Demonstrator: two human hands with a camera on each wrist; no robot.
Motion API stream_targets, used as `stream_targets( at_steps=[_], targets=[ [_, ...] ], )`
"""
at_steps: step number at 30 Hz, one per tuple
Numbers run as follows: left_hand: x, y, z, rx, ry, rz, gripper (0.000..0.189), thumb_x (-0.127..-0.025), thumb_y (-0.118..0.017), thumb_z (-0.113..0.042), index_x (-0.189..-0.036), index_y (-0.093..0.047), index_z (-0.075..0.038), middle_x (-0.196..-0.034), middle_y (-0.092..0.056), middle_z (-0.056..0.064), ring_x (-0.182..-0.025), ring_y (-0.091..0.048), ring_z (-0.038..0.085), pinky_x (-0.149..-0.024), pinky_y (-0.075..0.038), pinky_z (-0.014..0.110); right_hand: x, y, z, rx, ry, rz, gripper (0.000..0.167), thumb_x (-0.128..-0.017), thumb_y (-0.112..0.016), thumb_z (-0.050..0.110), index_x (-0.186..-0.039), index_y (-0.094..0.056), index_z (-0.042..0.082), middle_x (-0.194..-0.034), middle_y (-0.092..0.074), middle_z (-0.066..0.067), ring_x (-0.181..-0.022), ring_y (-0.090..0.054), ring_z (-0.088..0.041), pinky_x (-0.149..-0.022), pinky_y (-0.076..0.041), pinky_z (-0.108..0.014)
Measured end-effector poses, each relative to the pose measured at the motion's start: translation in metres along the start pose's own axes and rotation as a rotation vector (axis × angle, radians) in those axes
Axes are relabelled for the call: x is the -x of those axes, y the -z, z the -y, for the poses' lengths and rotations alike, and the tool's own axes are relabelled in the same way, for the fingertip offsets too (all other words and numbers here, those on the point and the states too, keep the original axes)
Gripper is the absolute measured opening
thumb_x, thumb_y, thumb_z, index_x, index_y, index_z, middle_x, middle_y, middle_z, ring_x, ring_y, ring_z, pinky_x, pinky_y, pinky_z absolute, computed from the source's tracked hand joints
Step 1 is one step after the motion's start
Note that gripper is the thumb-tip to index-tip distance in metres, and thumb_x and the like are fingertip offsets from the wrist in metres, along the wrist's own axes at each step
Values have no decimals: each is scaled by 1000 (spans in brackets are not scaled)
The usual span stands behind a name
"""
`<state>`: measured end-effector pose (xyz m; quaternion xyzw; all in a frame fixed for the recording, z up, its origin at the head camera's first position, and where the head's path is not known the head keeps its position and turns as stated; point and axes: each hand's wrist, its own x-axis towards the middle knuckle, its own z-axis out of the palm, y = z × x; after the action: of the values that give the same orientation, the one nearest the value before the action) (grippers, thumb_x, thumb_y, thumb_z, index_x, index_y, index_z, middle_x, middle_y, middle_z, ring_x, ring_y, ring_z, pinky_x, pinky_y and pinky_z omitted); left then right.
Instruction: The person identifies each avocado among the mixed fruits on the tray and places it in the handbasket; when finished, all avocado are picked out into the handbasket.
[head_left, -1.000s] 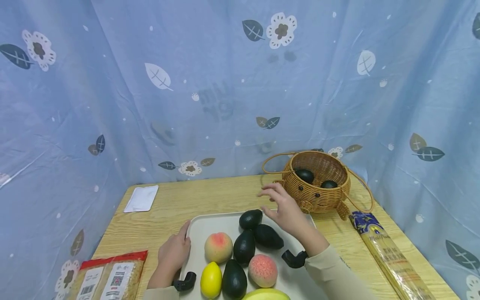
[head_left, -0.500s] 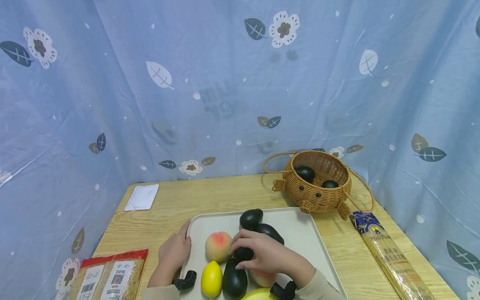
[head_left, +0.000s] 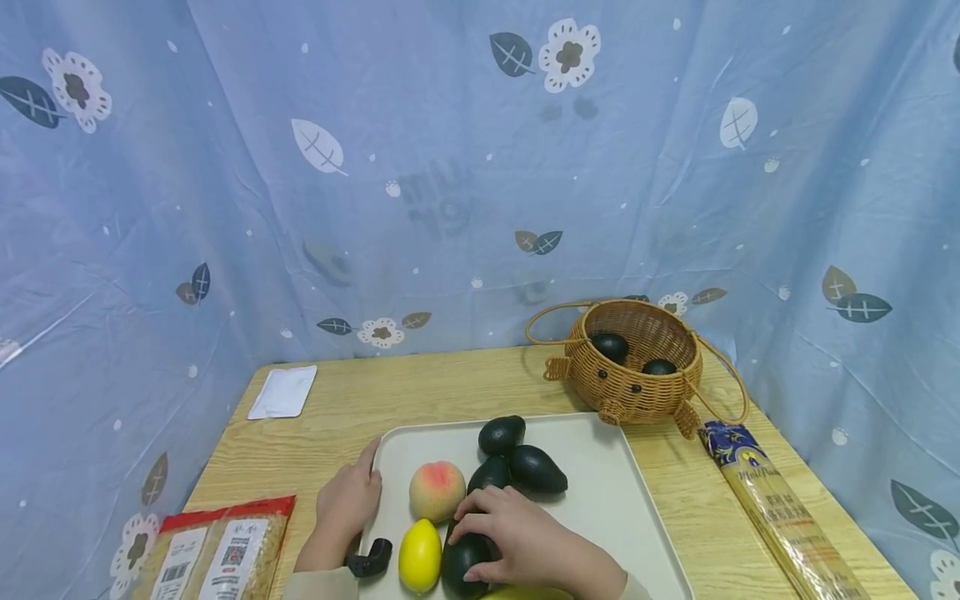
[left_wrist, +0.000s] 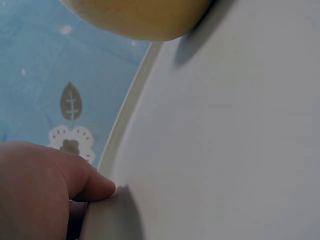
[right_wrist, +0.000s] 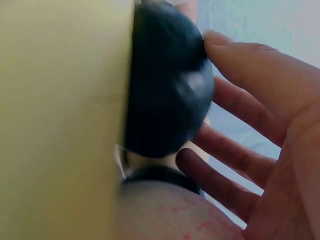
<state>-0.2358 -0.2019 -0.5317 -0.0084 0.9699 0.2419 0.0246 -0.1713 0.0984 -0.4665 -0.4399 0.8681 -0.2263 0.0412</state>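
Note:
My left hand holds the left rim of a cream tray; the left wrist view shows its thumb over the edge. At the tray's front, my right hand curves its fingers round a dark avocado. Seen from the right wrist, the thumb meets that avocado on one side, fingers behind it. Beside it lie a lemon and a peach. Behind it are a partly covered avocado and two others. A pink speckled peach is hidden from the head view.
A wicker basket with two avocados inside stands behind the tray's right corner. A noodle packet lies on the right, a red-edged bag on the left. A white packet lies back left. A banana shows at the bottom.
My right hand has come from beside the basket down to the middle avocado, then nearer to the front avocado. The left hand has stayed on the tray's rim.

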Motion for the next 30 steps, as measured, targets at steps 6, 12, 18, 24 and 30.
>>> stream_targets(
  at_steps=[6,12,18,24,30],
  targets=[
    [-1,1,1,-16,3,3,58,-106,-51,-20,-161,-39,-8,-72,-50,5,-60,-48,21,-52,-38,35,0,-6,10,41,-51,65,40,-89,-82,47,-126,-70,37,-139,-57,9,-116,-57,-11,-95,-51,-35],
    [-1,1,1,-22,4,-2,58,-106,-50,-21,-161,-40,-8,-68,-49,5,-57,-48,21,-51,-38,35,-6,-15,17,144,-128,157,53,-86,-83,53,-134,-63,45,-144,-53,13,-106,-61,-11,-87,-54,-39],
    [-1,-1,0,-10,-3,3,57,-106,-49,-21,-161,-40,-9,-69,-51,5,-57,-49,20,-50,-39,35,-4,-19,16,204,-144,116,56,-84,-86,50,-135,-63,44,-143,-53,11,-106,-61,-9,-92,-54,-43],
    [-2,0,0,-9,4,15,58,-106,-49,-21,-162,-39,-8,-68,-50,5,-57,-49,20,-50,-39,35,1,-16,12,127,-114,24,53,-85,-86,43,-134,-66,41,-145,-53,8,-103,-59,-11,-85,-51,-34],
    [-2,0,1,-8,3,21,58,-107,-50,-22,-162,-38,-8,-72,-51,5,-60,-49,21,-52,-39,35,5,-5,11,46,-85,-27,52,-87,-86,38,-135,-66,36,-148,-53,3,-120,-60,-11,-98,-49,-41]
  ],
)
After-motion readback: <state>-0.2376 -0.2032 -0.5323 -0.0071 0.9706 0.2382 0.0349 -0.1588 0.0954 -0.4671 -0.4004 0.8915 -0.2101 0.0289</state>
